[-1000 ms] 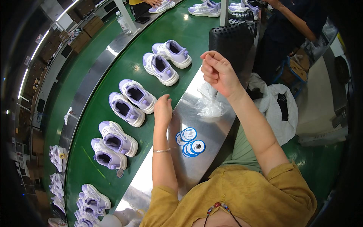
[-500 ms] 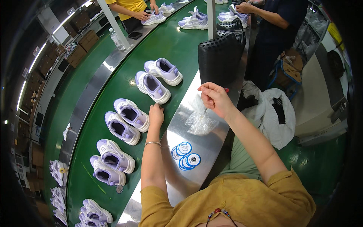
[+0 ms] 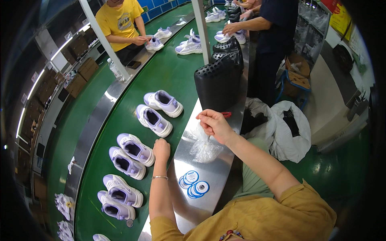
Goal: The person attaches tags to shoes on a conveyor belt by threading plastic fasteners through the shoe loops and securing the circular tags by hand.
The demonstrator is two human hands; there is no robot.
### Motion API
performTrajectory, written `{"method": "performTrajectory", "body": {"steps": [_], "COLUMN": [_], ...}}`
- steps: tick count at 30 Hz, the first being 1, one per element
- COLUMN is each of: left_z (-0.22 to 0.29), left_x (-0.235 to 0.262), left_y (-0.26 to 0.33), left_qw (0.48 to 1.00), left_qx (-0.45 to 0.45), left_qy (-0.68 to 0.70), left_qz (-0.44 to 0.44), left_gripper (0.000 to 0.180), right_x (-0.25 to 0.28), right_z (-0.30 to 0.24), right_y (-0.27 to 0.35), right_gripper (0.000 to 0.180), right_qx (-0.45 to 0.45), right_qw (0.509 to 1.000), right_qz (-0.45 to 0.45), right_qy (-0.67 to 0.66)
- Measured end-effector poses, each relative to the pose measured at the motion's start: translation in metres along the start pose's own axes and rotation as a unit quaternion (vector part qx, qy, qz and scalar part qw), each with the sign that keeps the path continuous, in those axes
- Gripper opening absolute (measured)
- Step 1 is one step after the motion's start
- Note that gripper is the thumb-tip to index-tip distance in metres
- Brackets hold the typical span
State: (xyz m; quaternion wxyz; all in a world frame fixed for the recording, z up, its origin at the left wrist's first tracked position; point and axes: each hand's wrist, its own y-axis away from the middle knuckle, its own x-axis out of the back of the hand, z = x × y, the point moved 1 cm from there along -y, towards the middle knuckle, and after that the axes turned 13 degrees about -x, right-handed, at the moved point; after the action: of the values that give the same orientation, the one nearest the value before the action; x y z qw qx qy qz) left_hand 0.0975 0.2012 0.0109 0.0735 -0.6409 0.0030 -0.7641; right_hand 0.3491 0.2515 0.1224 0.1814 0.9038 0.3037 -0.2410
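Above the green conveyor belt [image 3: 89,180], my left hand [image 3: 161,150] is closed, fingers curled out of sight, by the heel of a white and lilac sneaker [image 3: 136,149]. The sneaker's mate [image 3: 127,162] lies alongside it. My right hand [image 3: 215,125] pinches its thumb and fingertips together over the metal ledge; anything between them is too small to make out. Just below that hand lies a clear plastic bag [image 3: 206,150]. Several round blue-edged labels [image 3: 194,184] overlap on the ledge nearer to me.
More sneaker pairs [image 3: 155,114] [image 3: 118,197] line the belt. A tall black piece with a perforated top [image 3: 217,84] stands beyond my right hand. White sacks [image 3: 295,132] sit at right. Co-workers [image 3: 120,24] handle sneakers farther off, near metal posts [image 3: 201,32].
The view has tilted upward, so the belt, ledge and sneakers sit lower in the picture. Both hands keep nearly the same places beside the sneaker and above the bag.
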Motion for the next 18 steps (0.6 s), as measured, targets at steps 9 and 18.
{"method": "performTrajectory", "body": {"steps": [9, 18], "left_z": [0.073, 0.107], "left_x": [0.018, 0.016], "left_y": [-0.010, -0.036], "left_qw": [0.999, 0.998], "left_qx": [-0.042, -0.017], "left_qy": [-0.009, 0.053], "left_qz": [0.031, 0.023], "left_gripper": [0.022, 0.033], "right_x": [0.046, 0.078], "right_z": [-0.043, -0.080], "right_y": [0.034, 0.042], "right_gripper": [0.013, 0.014], "right_qx": [-0.004, -0.017], "right_qw": [1.000, 0.999], "right_qz": [0.010, 0.026], "right_qy": [0.013, 0.020]}}
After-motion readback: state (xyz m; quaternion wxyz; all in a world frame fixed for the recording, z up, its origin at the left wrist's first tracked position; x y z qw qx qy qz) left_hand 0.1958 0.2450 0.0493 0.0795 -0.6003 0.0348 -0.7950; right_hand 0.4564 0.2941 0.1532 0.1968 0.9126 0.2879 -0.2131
